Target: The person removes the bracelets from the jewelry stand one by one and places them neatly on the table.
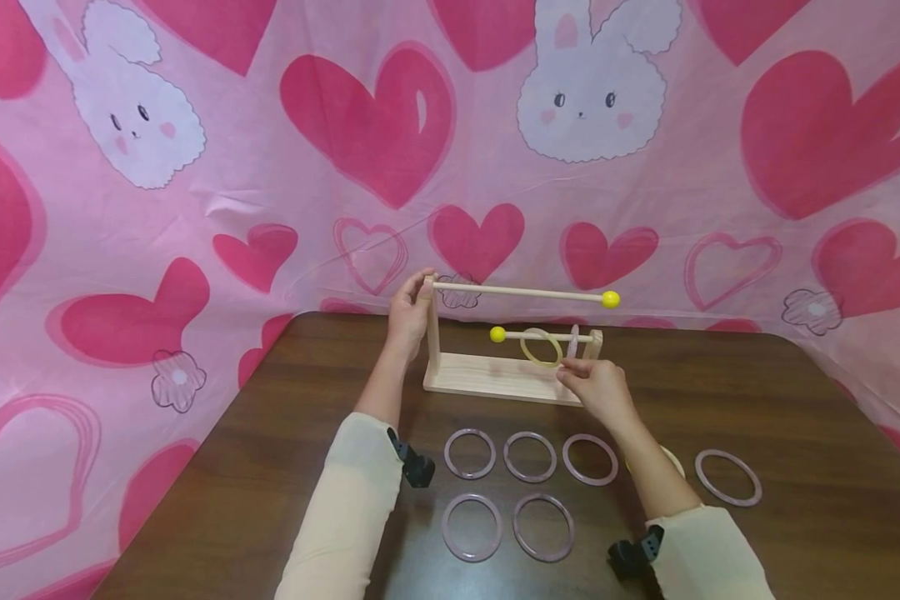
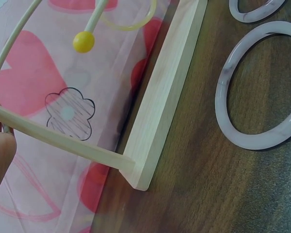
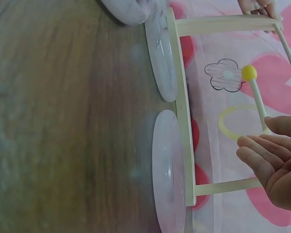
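Note:
My left hand grips the top of the tall left post of a wooden rack. The rack's upper and lower rods each end in a yellow ball. With its fingertips, my right hand pinches the lower edge of a yellow bangle, which hangs tilted and appears to be around the lower rod. Closer to the short right post, a pale purple bangle sits on that same rod. In the right wrist view, the fingers partly hide where they meet the yellow bangle.
Several purple bangles lie flat in two rows before the rack, one more purple bangle farther right. A yellow bangle is partly hidden under my right forearm. Behind the brown table hangs a pink heart-patterned cloth.

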A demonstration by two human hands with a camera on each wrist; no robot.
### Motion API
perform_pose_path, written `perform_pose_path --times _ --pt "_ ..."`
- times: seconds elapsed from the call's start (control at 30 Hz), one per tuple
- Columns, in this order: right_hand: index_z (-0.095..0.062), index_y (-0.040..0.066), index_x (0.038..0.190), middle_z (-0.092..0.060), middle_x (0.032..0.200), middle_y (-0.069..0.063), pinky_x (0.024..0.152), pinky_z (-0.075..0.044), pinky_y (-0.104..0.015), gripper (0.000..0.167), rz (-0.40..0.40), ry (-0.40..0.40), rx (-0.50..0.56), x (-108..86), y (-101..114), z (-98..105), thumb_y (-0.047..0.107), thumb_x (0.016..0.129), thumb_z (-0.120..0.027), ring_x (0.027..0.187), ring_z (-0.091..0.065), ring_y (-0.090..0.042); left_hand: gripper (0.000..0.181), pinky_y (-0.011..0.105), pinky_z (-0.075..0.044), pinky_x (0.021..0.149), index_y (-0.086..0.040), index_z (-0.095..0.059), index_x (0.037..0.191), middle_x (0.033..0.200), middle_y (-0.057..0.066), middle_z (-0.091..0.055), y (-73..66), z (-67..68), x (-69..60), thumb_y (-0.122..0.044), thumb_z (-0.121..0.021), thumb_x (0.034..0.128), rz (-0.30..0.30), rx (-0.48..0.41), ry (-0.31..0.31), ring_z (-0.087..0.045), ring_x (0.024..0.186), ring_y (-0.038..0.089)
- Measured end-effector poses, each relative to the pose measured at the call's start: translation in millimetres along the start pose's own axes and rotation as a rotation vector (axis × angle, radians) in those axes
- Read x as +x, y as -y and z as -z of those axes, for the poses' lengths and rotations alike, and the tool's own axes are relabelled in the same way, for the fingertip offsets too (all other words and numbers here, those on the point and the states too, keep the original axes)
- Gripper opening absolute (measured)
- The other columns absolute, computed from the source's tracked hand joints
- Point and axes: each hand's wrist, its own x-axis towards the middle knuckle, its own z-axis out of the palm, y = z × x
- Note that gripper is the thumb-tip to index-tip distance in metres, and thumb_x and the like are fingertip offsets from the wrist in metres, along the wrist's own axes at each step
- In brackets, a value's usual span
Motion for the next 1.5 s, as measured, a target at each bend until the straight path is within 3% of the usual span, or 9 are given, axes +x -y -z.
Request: perform_pose_path --times 0.37,0.87,1.3,1.5 --pt "-0.066 -0.004 0.106 -0.065 0.102 -0.019 0.085 -0.043 -0.053 0.028 0.007 -0.073 -0.062 3.8 -1.8 -4.7 0.014 0.086 -0.064 0.103 -0.055 -0.041 0.031 0.03 -0.041 0.093 0.003 -0.055 0.121 0.122 0.019 -0.056 -0.8 0.5 -0.6 -0.011 -0.052 0.0936 -0.003 -0.011 0.004 -0.051 0.107 0.018" --pt "-0.071 -0.001 0.099 -0.068 0.092 -0.017 0.069 -0.047 -0.051 0.022 0.043 -0.178 -0.131 9.9 -0.3 -15.2 0.015 0.083 -0.066 0.083 -0.063 -0.038 0.031 0.029 -0.041 0.093 0.002 -0.056 0.121 0.119 0.015 -0.059 0.6 2.3 -0.1 -0.011 -0.052 0.0933 -0.002 -0.006 -0.01 -0.052 0.106 0.017" --pt "-0.072 0.001 0.096 -0.069 0.091 -0.016 0.073 -0.046 -0.053 0.022 -0.03 -0.229 -0.178 18.4 7.8 -21.2 0.018 0.083 -0.066 0.089 -0.06 -0.043 0.029 0.03 -0.042 0.092 0.002 -0.056 0.12 0.12 0.017 -0.058 2.1 1.5 1.9 -0.009 -0.052 0.0931 -0.007 -0.009 -0.008 -0.052 0.105 0.018" --pt "-0.072 -0.001 0.093 -0.069 0.087 -0.016 0.071 -0.047 -0.052 0.02 0.002 -0.255 -0.183 19.1 7.8 -23.8 0.014 0.082 -0.067 0.086 -0.061 -0.042 0.03 0.03 -0.042 0.092 0.003 -0.056 0.12 0.118 0.015 -0.059 1.4 0.2 1.5 -0.01 -0.053 0.0931 -0.011 0.0 -0.006 -0.052 0.104 0.018"
